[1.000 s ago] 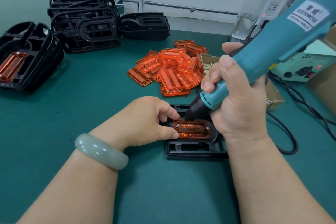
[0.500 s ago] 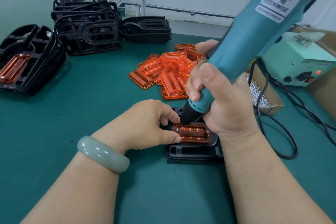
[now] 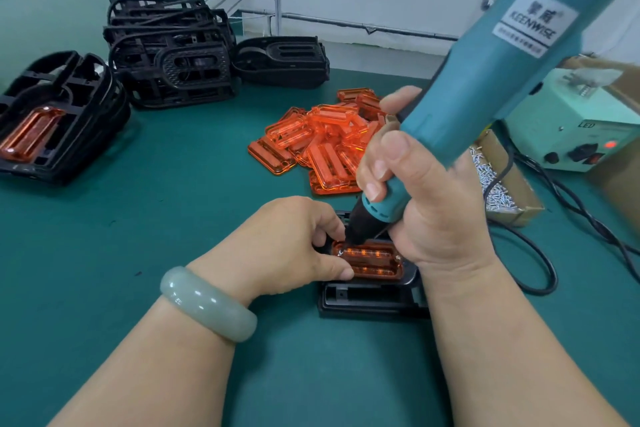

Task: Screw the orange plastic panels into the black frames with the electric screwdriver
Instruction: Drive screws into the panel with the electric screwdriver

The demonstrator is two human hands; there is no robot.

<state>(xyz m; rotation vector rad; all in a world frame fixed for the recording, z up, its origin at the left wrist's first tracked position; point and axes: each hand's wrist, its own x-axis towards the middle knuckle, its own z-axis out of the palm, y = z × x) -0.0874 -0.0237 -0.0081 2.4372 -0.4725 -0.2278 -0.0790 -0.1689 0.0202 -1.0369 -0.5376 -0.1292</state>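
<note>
Head view:
Panel [image 3: 372,262]: it is sitting in the frame [image 3: 367,298] just ahead of your wrists, with its long axis running left to right.
Right hand [image 3: 426,204]: your fingers are wrapping the driver [image 3: 502,62], and its tip is bearing on the panel's far-left corner.
Left hand [image 3: 287,246]: your fingers are pinching the panel's left end, right beside the tip.
Room: the surface [image 3: 173,218] is lying open to your left, while spare panels [image 3: 311,142] and the screw box [image 3: 502,191] are crowding the far and right sides.

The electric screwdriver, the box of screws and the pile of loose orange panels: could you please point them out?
electric screwdriver [image 3: 485,73], head view, teal body.
box of screws [image 3: 523,187], head view, right cardboard wall.
pile of loose orange panels [image 3: 323,152], head view, a top panel.
</note>
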